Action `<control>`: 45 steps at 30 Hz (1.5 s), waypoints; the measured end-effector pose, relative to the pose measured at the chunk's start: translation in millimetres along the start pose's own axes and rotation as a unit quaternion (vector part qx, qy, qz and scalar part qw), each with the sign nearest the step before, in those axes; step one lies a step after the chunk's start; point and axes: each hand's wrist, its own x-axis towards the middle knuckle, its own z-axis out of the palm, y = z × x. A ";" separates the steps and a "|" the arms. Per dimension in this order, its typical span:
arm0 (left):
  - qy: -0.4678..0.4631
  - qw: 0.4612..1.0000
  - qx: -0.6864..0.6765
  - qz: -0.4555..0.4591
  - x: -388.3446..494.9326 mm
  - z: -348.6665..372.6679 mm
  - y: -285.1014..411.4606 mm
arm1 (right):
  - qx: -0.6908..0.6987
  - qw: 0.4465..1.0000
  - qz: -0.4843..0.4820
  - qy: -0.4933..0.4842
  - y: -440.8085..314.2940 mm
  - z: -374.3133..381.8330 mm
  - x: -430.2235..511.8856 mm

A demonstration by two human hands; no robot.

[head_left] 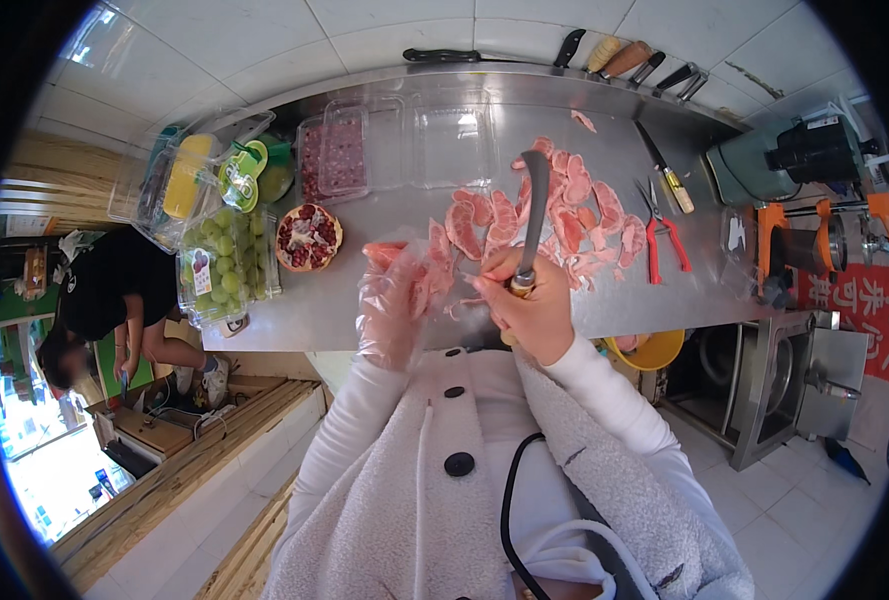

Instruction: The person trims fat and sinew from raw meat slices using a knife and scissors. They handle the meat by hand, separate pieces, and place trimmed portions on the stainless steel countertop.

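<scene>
My left hand (392, 304), in a clear plastic glove, holds a piece of pink citrus (384, 253), probably pomelo, over the front part of the steel counter (302, 319). My right hand (530, 307) is bare and grips the handle of a curved knife (538, 199), its blade pointing up and away from me. Its thumb and forefinger pinch together near the glove; a small pale scrap seems to be between them. Peeled pink segments (502, 217) and bits of membrane (590, 266) lie spread beyond and to the right of my hands.
Left are a halved pomegranate (308, 238), a box of green grapes (227, 262) and a tub of pomegranate seeds (332, 157). Right lie red-handled scissors (658, 232) and a knife (665, 169). A yellow bowl (658, 351) sits below the counter edge. A person (125, 292) bends at far left.
</scene>
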 end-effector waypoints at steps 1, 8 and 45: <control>-0.001 1.000 -0.004 -0.007 0.0 0.6 2.1 | -0.004 1.000 0.000 0.002 -3.1 -2.8 0.0; -0.067 0.997 0.037 -0.013 -10.2 12.6 16.7 | 0.033 0.985 0.140 -0.095 -11.0 -6.0 2.0; -0.095 0.995 -0.004 0.023 -11.2 12.1 6.9 | -0.319 0.925 -0.206 0.023 -11.2 -1.3 1.1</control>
